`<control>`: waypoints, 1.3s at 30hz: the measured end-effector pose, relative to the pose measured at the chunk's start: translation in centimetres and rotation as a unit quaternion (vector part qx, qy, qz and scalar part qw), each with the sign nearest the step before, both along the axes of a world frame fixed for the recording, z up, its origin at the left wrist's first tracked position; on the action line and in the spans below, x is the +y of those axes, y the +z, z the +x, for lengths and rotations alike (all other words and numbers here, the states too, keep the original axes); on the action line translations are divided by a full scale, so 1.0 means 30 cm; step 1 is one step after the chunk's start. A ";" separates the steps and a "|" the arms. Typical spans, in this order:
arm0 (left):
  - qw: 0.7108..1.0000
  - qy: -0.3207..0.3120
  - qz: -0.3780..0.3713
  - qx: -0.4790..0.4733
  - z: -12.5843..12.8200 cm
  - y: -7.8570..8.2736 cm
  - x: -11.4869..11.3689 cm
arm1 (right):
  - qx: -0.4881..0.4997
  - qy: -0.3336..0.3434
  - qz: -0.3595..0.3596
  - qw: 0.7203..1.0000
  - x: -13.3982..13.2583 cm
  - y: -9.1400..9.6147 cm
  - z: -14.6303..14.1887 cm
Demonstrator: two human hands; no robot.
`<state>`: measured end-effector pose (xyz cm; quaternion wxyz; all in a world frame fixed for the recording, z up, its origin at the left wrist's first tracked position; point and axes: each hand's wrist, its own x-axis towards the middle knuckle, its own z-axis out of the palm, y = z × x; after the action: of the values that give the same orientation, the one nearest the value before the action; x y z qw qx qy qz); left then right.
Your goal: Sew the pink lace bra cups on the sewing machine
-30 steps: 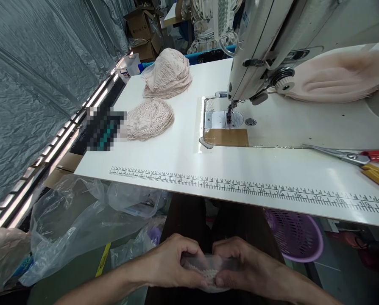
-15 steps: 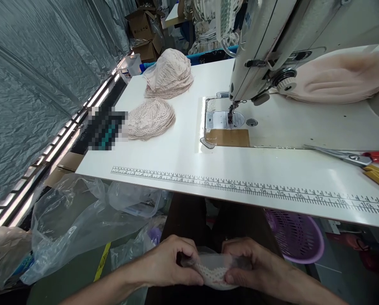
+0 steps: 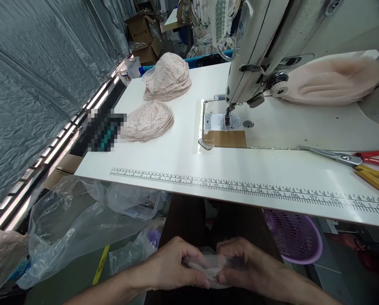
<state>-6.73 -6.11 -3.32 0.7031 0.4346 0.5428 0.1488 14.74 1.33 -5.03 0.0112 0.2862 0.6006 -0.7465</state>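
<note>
Together, left hand (image 3: 172,266) and right hand (image 3: 248,267) grip a sheer piece (image 3: 212,274) in their fingers (image 3: 198,278), above the lap (image 3: 183,220), before the counter (image 3: 176,156); two lace stacks (image 3: 169,79) lie left of the sewing machine (image 3: 249,51).

Scissors with steel blades, one red handle and one yellow handle (image 3: 346,158) lie at the right of a white tabletop printed with a black ruler scale (image 3: 164,157). A purple perforated plastic basket (image 3: 319,243) is located below the front edge. Brown cardboard boxes (image 3: 140,29) are stacked beyond the far edge. Crinkled silver-grey sheeting (image 3: 49,55) hangs at left.
</note>
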 end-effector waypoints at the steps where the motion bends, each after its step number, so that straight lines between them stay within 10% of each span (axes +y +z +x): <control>1: 1.000 0.010 -0.013 -0.010 0.001 -0.002 0.000 | 0.000 -0.001 -0.005 1.000 0.000 0.000 -0.001; 39: 0.987 0.052 -0.133 -0.070 -0.018 0.010 0.031 | 0.016 -0.002 -0.069 0.998 0.039 -0.006 0.030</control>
<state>-7.26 -5.18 -3.03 0.7820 0.2971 0.5294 0.1415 15.65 2.49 -5.20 0.0197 0.2738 0.5475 -0.7905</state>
